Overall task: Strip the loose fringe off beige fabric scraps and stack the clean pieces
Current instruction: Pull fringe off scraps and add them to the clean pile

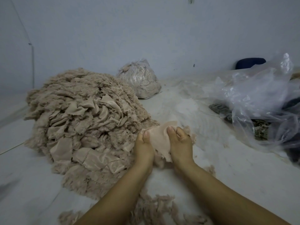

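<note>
- A pale grey floor [211, 168] is lying under everything, dusted with light lint, and a plain blue-grey wall [146, 30] is rising at the far side.
- One large heap of beige fabric scraps [81, 124] is sitting on the floor at the left, its edges ragged with fringe and smoother folded pieces showing on its near face.
- One beige scrap [159, 138] is being held up just right of the heap, near the middle of the view.
- The left hand [143, 146] is pinching the scrap's left edge with thumb on top and fingers curled beneath.
- The right hand [180, 140] is gripping the scrap's right side, thumb pressing on the cloth and fingers curled round it; fringe is showing past its knuckles.
- Loose fringe [155, 210] is lying scattered on the floor at the near edge, between and beneath the two forearms.
- Two clear plastic bags are showing. One tied bag [139, 78] is standing far behind the heap, packed with beige fluffy material.
- One crumpled open bag [259, 98] is sprawling at the right, with dark cloth partly visible inside it; what else it holds cannot be told.
- A grey-green knitted piece [220, 109] is lying at that bag's left edge.
- One dark blue object [250, 63] is sitting against the far wall at the right.
</note>
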`<state>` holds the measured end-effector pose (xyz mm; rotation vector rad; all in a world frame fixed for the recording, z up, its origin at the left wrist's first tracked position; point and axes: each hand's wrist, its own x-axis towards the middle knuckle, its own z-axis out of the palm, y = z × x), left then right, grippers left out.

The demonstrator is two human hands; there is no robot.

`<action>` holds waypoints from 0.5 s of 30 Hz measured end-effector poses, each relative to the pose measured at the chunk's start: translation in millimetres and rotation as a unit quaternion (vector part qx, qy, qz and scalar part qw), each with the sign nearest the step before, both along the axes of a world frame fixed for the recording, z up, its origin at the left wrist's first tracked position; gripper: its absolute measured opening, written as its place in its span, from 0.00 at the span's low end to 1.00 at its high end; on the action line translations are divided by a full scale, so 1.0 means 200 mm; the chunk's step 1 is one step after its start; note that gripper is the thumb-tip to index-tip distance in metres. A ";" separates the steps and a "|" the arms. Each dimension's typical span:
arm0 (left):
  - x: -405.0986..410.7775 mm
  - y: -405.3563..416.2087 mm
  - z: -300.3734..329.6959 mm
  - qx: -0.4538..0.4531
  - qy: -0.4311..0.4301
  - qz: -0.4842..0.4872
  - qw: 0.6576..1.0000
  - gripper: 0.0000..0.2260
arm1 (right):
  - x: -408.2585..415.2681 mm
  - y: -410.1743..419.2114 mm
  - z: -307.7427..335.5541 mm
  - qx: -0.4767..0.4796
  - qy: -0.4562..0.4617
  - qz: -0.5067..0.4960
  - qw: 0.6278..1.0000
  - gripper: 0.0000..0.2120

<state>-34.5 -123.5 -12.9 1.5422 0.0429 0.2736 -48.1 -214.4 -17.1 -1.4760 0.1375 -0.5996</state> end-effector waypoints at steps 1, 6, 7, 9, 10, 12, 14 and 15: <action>0.01 0.00 -0.01 0.033 -0.019 0.009 0.999 0.11 | 0.00 0.00 0.00 0.001 -0.005 -0.002 1.000 0.15; 0.01 0.11 -0.06 0.195 -0.072 -0.056 0.977 0.11 | 0.05 -0.16 0.03 -0.007 0.017 -0.010 1.000 0.12; 0.00 0.14 -0.06 0.224 -0.071 -0.072 0.969 0.12 | 0.05 -0.20 0.04 -0.021 0.030 -0.005 0.999 0.12; 0.00 0.16 -0.05 0.277 -0.076 -0.104 0.952 0.15 | 0.07 -0.25 0.04 -0.046 0.052 0.017 0.997 0.16; -0.01 0.16 -0.03 0.295 -0.080 -0.119 0.945 0.16 | 0.08 -0.27 0.04 -0.058 0.059 0.022 0.996 0.15; -0.01 0.17 0.01 0.318 -0.086 -0.134 0.935 0.18 | 0.09 -0.31 0.05 -0.081 0.067 0.018 0.994 0.14; 0.01 0.19 0.04 0.331 -0.076 -0.135 0.931 0.17 | 0.10 -0.38 0.05 -0.098 0.068 0.002 0.993 0.14; 0.02 0.21 0.05 0.345 -0.072 -0.136 0.926 0.17 | 0.10 -0.41 0.04 -0.109 0.067 0.000 0.992 0.13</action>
